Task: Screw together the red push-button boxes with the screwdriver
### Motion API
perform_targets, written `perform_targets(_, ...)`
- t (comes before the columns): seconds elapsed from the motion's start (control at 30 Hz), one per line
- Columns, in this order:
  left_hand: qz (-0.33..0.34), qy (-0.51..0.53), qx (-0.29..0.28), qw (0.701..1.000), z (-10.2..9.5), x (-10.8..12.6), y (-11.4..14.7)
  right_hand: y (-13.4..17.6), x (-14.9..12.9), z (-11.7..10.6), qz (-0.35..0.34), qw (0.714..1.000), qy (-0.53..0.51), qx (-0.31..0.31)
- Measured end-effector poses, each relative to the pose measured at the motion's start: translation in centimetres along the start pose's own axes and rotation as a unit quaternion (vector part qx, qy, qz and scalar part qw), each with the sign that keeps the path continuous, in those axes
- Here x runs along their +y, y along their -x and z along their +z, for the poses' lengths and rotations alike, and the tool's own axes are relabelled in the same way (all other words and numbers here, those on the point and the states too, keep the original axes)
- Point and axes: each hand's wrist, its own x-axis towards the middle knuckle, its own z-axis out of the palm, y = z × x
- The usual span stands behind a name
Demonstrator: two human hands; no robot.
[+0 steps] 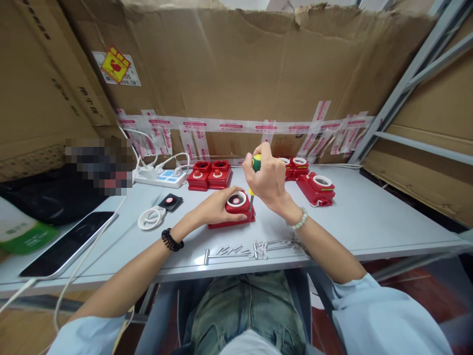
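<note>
My left hand (pixel 218 206) is wrapped round a small red box (pixel 236 219) with a white ring on top, holding it down on the table. My right hand (pixel 269 180) is closed on the green and yellow handle of a screwdriver (pixel 252 201), which stands nearly upright. Its tip meets the right end of the box; the screw itself is too small to make out. In front of the box lie several loose screws (pixel 231 250) and thin metal rods (pixel 275 244) with white string. Loose white rings (pixel 151 218) and a black square plate (pixel 171 201) sit left of my left hand.
Two red boxes (pixel 209 176) stand at the back, with more red boxes (pixel 316 190) to the right. A white power strip (pixel 160 177), cables and a dark-screened tablet (pixel 68 244) lie on the left. Cardboard (pixel 240 69) walls the back; a metal frame (pixel 402 88) rises at right.
</note>
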Motion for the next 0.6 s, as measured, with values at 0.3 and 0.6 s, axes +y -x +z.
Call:
perform_targets(0.3, -0.003, 0.002, 0.0, 1.0, 0.1, 0.0, 0.0, -0.3, -0.3, -0.6, 0.0, 0.996, 0.082, -0.039)
perform_targets(0.6, 0.012, 0.011, 0.009, 1.0, 0.3, -0.2, -0.2, -0.7, -2.2, -0.8, 0.048, 0.98, 0.157, -0.116)
